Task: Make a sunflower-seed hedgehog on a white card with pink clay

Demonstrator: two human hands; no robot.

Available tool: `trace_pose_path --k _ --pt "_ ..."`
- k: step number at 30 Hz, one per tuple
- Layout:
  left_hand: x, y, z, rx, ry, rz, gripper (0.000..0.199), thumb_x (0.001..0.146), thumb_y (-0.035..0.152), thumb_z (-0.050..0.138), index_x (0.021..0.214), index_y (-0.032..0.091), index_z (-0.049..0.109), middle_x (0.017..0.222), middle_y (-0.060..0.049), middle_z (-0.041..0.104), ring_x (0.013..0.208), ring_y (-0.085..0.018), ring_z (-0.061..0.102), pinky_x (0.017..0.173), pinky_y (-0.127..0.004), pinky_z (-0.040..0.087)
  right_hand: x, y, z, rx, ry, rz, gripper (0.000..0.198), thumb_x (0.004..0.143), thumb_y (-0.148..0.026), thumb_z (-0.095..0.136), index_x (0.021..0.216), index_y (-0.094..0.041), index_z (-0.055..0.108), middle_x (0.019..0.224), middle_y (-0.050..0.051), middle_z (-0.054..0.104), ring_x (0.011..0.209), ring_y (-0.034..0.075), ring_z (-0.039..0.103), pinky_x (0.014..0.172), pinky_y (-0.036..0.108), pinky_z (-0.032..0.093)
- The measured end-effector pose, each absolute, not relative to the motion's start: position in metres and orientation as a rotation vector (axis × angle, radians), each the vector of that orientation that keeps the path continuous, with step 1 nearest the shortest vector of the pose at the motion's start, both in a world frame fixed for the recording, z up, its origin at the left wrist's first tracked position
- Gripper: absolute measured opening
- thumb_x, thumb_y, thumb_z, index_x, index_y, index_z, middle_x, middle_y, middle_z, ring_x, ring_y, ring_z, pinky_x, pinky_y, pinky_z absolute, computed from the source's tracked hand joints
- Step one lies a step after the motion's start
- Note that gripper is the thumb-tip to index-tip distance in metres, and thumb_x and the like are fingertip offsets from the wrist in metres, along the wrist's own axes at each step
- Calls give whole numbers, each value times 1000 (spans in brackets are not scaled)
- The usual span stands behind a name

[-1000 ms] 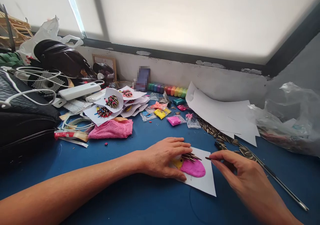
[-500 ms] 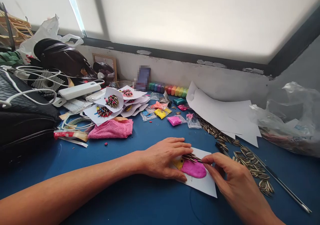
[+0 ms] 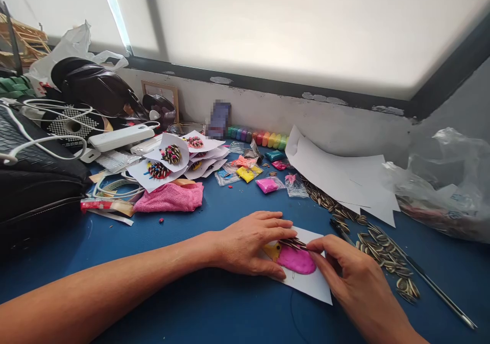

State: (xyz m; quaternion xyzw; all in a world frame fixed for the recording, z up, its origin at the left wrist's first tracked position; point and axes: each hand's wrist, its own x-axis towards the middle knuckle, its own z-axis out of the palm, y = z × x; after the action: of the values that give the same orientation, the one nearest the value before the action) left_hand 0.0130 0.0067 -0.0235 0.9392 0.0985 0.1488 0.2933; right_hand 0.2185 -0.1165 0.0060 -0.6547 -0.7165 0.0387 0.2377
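A white paper (image 3: 312, 288) lies on the blue table with a flattened patch of pink clay (image 3: 297, 260) and a smaller yellow clay part (image 3: 271, 252) bearing a dark dot. Striped sunflower seeds (image 3: 294, 243) stick out in a row along the pink clay's upper edge. My left hand (image 3: 254, 244) rests on the paper's left side, fingers spread, thumb below the yellow part. At the right end of the row, my right hand (image 3: 352, 270) pinches a sunflower seed against the clay; its fingertips partly hide that seed.
Loose sunflower seeds (image 3: 383, 249) lie to the right, beside a long metal tool (image 3: 440, 290). Further back are white sheets (image 3: 337, 168), bagged clay (image 3: 268, 184), finished seed-and-clay pictures (image 3: 171, 155) and a pink cloth (image 3: 170, 197). A black bag (image 3: 38, 180) stands at left.
My right hand's fingertips have moved slightly left, closer in over the row of seeds on the clay. My left hand has stayed in place.
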Motion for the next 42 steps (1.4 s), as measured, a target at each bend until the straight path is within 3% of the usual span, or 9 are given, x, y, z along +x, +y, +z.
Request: trace_pose_path --k 6,14,21,35,42 --pt "14 7 -24 2507 250 411 74 84 60 65 142 17 49 149 -12 46 145 -28 32 121 -41 23 222 -117 -1 -1782 -2011 67 14 93 -24 53 90 -28 66 81 -3 71 61 12 64 55 21 47" --pt "14 7 -22 2502 268 383 75 84 60 65 143 17 48 150 -11 45 145 -28 31 120 -42 24 220 -113 1 -1754 -2062 -67 18 94 -24 49 82 -27 62 74 -4 67 61 12 65 52 21 47" --pt "12 6 -22 2522 268 360 70 85 59 64 142 21 49 151 -11 44 146 -29 29 120 -44 24 224 -118 -3 -1773 -2085 -2 14 96 -26 49 91 -28 62 83 -2 67 68 12 66 57 21 48" --pt "12 5 -20 2506 265 356 68 84 59 66 141 24 52 151 -11 43 145 -32 31 118 -47 27 215 -112 -3 -1723 -2070 -88 20 96 -24 46 83 -26 61 74 -2 64 61 11 63 53 21 46" --pt "12 6 -20 2526 275 344 69 84 58 65 142 25 50 152 -10 42 146 -30 29 119 -45 25 216 -114 1 -1801 -2065 -110 23 97 -33 46 84 -27 64 77 -1 64 58 12 62 52 23 45"
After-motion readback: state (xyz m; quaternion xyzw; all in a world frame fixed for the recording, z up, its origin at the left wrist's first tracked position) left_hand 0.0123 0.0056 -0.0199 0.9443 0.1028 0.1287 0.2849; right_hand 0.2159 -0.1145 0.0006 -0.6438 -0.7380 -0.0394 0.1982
